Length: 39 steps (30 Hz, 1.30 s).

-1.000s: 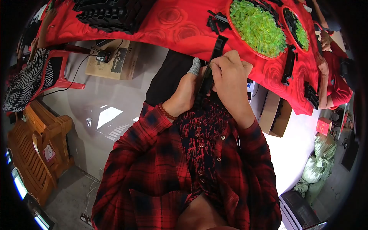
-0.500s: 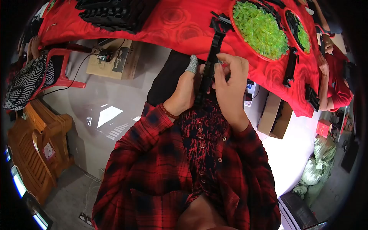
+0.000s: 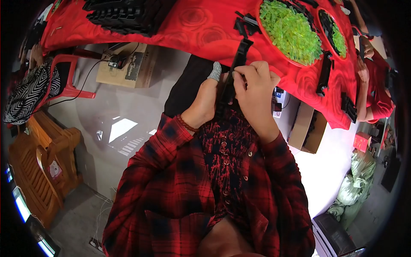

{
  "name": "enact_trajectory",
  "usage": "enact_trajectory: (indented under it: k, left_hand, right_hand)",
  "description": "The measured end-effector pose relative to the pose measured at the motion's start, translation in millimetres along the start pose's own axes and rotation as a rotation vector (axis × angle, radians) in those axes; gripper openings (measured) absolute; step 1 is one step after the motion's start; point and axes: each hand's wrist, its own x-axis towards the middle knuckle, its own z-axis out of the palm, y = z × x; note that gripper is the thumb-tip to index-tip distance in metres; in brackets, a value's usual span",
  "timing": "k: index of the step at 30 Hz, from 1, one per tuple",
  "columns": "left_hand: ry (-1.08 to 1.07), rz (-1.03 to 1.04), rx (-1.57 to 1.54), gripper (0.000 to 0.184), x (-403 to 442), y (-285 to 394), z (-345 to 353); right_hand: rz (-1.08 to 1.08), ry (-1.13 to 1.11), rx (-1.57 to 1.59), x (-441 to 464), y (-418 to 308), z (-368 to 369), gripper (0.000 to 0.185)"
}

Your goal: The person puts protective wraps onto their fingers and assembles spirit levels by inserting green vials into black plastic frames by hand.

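Observation:
A long black plastic part [image 3: 240, 55] slants upward in front of my body, its far end near the edge of the red cloth. My left hand [image 3: 202, 103] is closed round its lower half from the left, with a grey cover on the thumb lying along its side. My right hand [image 3: 257, 92] is pinched, thumb and fingertips pressed against the part's right edge; whatever sits between those fingertips is hidden. Beyond the part, a red-rimmed tray [image 3: 291, 36] holds a heap of small yellow-green clear pieces, with loose black pieces [image 3: 246, 25] beside it.
Stacked black parts [image 3: 124, 17] stand on the red tablecloth [image 3: 192, 21]. A second tray [image 3: 339, 43] and more black parts [image 3: 325, 75] lie to the right. Another person's arm [image 3: 364, 85] is at the right. Below are cardboard boxes [image 3: 306, 128], a red stool [image 3: 72, 92] and a wooden chair [image 3: 38, 162].
My right hand has shifted slightly left, its fingertips now against the part's edge. The part's far end has dipped a little. My left hand keeps its hold.

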Motion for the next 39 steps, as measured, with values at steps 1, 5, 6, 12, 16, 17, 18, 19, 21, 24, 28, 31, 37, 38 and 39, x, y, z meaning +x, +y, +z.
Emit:
enact_trajectory:
  k: [1, 5, 6, 12, 16, 17, 18, 19, 21, 24, 28, 31, 37, 38, 39]
  left_hand:
    - [-0.056, -0.014, -0.002, 0.054, -0.9, 1.5, -0.1]
    - [-0.002, -0.025, 0.020, 0.056, -2.5, 0.6, 5.6]
    - [-0.014, -0.025, 0.012, 0.059, 1.3, -3.0, 2.7]
    - [0.007, -0.039, -0.012, 0.059, 3.0, -10.4, -0.9]
    - [0.012, -0.037, -0.021, 0.057, 5.8, -13.9, -5.0]
    - [0.012, -0.036, -0.021, 0.057, 5.8, -14.0, -4.9]
    - [0.031, -0.039, -0.005, 0.057, 5.5, -13.4, -3.9]
    - [0.051, -0.041, 0.010, 0.058, 5.3, -13.2, -3.2]
    - [0.048, -0.028, 0.011, 0.058, 5.3, -14.0, -3.2]
    - [0.022, -0.011, 0.031, 0.050, 6.9, -15.4, -10.1]
    - [0.063, 0.020, 0.003, 0.043, 8.9, -18.8, -11.8]
    - [-0.007, 0.058, -0.070, 0.044, 10.1, -23.5, -18.2]
    - [0.051, 0.064, -0.037, 0.048, 7.2, -22.0, -16.2]
    - [0.051, 0.065, -0.037, 0.048, 6.5, -20.2, -14.1]
    - [0.040, 0.064, -0.075, 0.050, 4.9, -15.9, -9.0]
  right_hand:
    - [0.041, -0.019, 0.018, 1.1, 1.2, -1.8, 0.009]
    - [0.067, -0.076, 0.035, 5.5, 1.1, -6.3, 0.005]
    - [0.051, -0.099, 0.006, 4.8, 3.0, -4.6, 0.006]
    - [0.031, -0.126, -0.035, 2.6, 0.3, -1.2, 0.006]
    - [0.053, -0.090, 0.027, 1.6, -2.5, 0.8, 0.006]
    - [0.052, -0.090, 0.027, 1.1, -2.8, 1.3, 0.006]
    - [0.089, -0.094, 0.051, 0.4, -2.9, 2.0, 0.007]
    - [0.126, -0.098, 0.075, -0.2, -3.0, 2.7, 0.008]
    - [0.150, -0.104, 0.090, -0.7, -3.2, 4.8, 0.009]
    - [0.166, -0.090, 0.086, -1.8, -4.0, 8.7, 0.009]
    - [0.034, 0.002, -0.050, -4.8, -3.7, 17.5, 0.009]
    - [-0.011, -0.020, -0.144, -7.4, -5.6, 21.6, 0.011]
    - [0.077, -0.030, -0.030, -5.8, -8.2, 23.7, 0.029]
    - [0.076, -0.030, -0.030, -6.8, -9.6, 23.0, 0.029]
    - [0.165, -0.047, 0.058, -9.0, -11.7, 22.0, 0.034]
